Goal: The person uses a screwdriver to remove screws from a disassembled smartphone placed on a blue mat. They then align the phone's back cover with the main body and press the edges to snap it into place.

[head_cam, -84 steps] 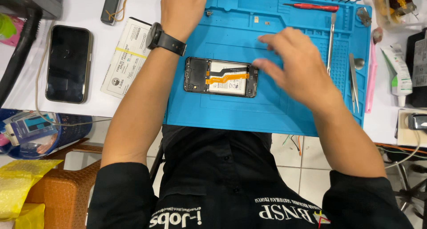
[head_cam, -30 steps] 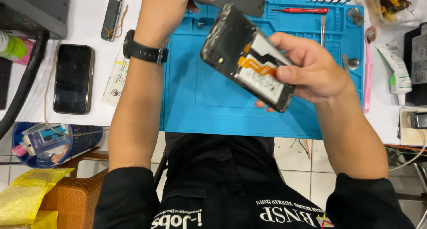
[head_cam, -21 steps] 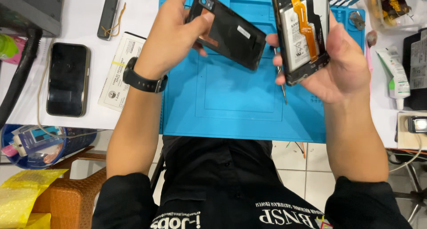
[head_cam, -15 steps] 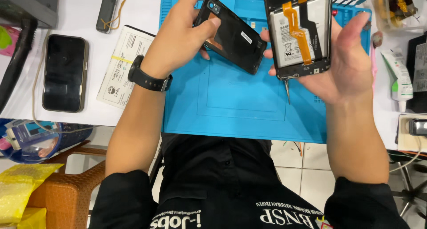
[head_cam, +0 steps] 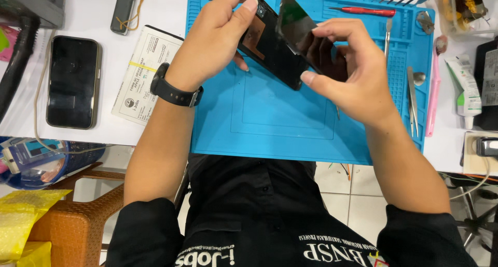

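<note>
Two parts now meet: I see left hand (head_cam: 215, 36) gripping black plastic back cover (head_cam: 267, 49), right hand (head_cam: 347, 72) gripping glossy dark phone body (head_cam: 298, 28). Body's flipped screen-out vs 0.5 s ago, so refit looks underway.

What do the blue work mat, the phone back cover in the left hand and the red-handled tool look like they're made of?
The blue work mat looks like soft matte silicone or rubber: moulded ridges and trays, no glare. The back cover in the left hand seems to be dark plastic with a dull inner face. The red-handled tool appears to have a glossy plastic grip and a thin metal tip.
</note>
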